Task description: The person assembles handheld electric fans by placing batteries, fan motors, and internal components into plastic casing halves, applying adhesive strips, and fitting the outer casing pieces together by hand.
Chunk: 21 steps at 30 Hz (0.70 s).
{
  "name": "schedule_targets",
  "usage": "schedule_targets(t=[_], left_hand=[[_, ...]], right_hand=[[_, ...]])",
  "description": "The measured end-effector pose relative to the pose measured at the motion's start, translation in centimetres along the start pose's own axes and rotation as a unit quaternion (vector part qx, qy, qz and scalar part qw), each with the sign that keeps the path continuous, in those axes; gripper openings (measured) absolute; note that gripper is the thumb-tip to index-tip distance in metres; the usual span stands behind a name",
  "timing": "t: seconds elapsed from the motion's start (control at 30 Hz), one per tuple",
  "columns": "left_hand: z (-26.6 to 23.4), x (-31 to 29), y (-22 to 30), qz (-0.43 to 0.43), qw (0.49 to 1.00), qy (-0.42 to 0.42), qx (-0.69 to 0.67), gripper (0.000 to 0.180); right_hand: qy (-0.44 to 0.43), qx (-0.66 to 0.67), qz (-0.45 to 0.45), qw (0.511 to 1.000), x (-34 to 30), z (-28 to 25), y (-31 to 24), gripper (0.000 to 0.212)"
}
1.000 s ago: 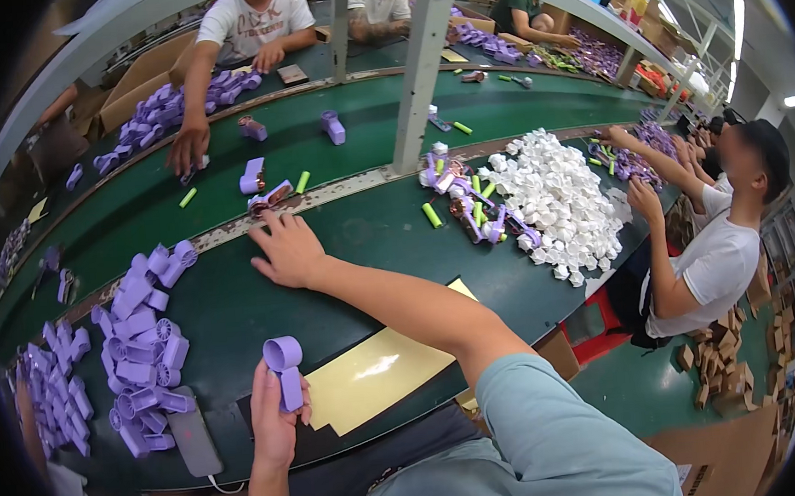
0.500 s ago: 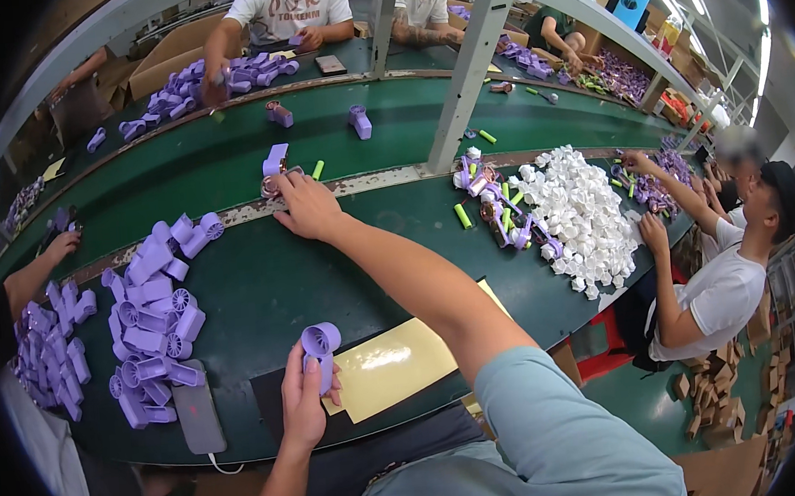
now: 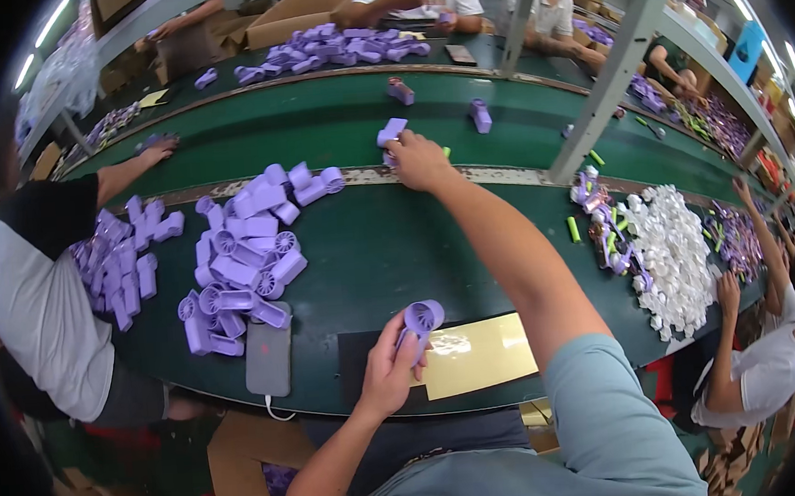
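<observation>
My left hand [image 3: 388, 370] is closed around a purple fan housing [image 3: 424, 316], its round grille end up, above the near edge of the bench. Across the bench, my right arm reaches to the belt's edge. There my right hand [image 3: 423, 161] is closed on a purple fan shell [image 3: 393, 130]; its fingertips and the shell's lower end are partly hidden. A green cylinder [image 3: 447, 151] shows just beside that hand. A heap of purple fan housings [image 3: 241, 250] lies to the left of my arms.
A grey power bank [image 3: 268, 354] with a white cable and a yellow sheet [image 3: 479, 355] lie near the front edge. White parts [image 3: 670, 257] are heaped at right, by a metal post [image 3: 611, 72]. Purple parts [image 3: 481, 116] sit on the green belt [image 3: 315, 129]. Co-workers sit around.
The view has swung left, shifting the scene rightward. My right fingers have closed on the shell at the belt's edge. My left hand still holds its housing. A co-worker's arm at left reaches onto the belt.
</observation>
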<state>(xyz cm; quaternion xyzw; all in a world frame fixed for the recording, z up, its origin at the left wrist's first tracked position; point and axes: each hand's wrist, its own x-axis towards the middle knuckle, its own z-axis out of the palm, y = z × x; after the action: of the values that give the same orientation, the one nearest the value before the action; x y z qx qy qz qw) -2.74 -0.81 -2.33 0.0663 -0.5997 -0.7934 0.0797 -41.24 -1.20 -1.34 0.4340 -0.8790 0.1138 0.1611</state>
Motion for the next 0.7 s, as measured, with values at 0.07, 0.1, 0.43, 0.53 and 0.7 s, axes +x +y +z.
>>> schedule_targets(t=[0.07, 0.1, 0.43, 0.53, 0.7], left_hand=[[-0.2, -0.2, -0.1, 0.002, 1.0, 0.005, -0.011, 0.048], [-0.3, -0.3, -0.1, 0.004, 1.0, 0.01, -0.009, 0.048], [-2.1, 1.1, -1.0, -0.051, 0.972, -0.03, -0.229, 0.053], [-2.8, 2.2, 1.0, -0.105, 0.951, -0.037, -0.288, 0.069], [-2.6, 1.2, 2.9, -0.199, 0.888, -0.175, -0.377, 0.08]], right_hand=[[-0.038, 0.015, 0.007, 0.999, 0.3, -0.7, -1.1, 0.04], [-0.077, 0.022, 0.027, 0.996, 0.5, -1.1, -1.3, 0.038], [0.127, 0.481, 0.048, 0.866, -4.4, -12.8, -1.3, 0.05], [-0.001, 0.636, 0.009, 0.772, -9.3, -17.9, -4.0, 0.047], [-0.119, 0.66, -0.081, 0.737, -17.8, -20.0, -10.2, 0.057]])
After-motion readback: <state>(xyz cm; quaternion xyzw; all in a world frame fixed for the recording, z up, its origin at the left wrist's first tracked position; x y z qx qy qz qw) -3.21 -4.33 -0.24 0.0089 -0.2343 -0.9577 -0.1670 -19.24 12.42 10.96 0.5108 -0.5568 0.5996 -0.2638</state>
